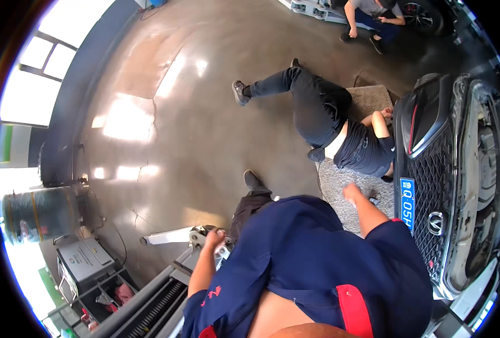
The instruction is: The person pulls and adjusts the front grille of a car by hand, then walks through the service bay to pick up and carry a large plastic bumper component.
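fingers (216,233) of the left hand (213,239) are curling around a grey metal lift arm end (200,235) at lower centre; the right hand (352,193) is hanging loosely open over a grey carpet mat (340,188) beside the black car's mesh grille (438,186).

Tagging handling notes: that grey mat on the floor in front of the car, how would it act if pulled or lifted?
The grey mat looks thin and lies flat on the floor, so probably floppy, sagging if lifted. Its speckled, carpet-like surface suggests it grips rather than slides. A person lies across it, so it likely won't drag free. The right hand hovers over it; the left hand rests on a metal lift arm.
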Demonstrator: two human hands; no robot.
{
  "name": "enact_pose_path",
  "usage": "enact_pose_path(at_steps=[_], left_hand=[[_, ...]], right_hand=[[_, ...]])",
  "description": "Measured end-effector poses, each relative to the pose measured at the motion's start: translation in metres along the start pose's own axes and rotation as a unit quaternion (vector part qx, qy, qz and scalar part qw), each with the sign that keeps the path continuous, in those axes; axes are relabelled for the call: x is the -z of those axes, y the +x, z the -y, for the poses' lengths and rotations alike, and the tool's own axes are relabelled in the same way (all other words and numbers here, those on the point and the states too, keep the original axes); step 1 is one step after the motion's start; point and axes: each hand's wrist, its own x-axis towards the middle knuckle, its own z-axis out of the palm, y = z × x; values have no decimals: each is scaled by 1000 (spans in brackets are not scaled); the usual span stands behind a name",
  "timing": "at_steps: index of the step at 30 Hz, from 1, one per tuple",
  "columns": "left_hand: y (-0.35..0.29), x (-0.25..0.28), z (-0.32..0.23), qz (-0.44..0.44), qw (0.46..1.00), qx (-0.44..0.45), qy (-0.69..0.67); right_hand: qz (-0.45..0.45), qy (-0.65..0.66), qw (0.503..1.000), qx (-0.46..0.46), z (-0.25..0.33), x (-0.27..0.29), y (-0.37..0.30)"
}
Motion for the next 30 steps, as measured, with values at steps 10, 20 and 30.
enact_pose_path(at_steps=[10, 20, 30], left_hand=[[254, 304, -123, -57, 998, -16, -6], [422, 495, -316, 57, 990, -107, 65], [765, 637, -380, 116, 951, -151, 244]], right_hand=[[4, 252, 965, 68, 217, 169, 136], [-196, 395, 896, -50, 311, 508, 378], [-256, 804, 531, -77, 307, 725, 469]])
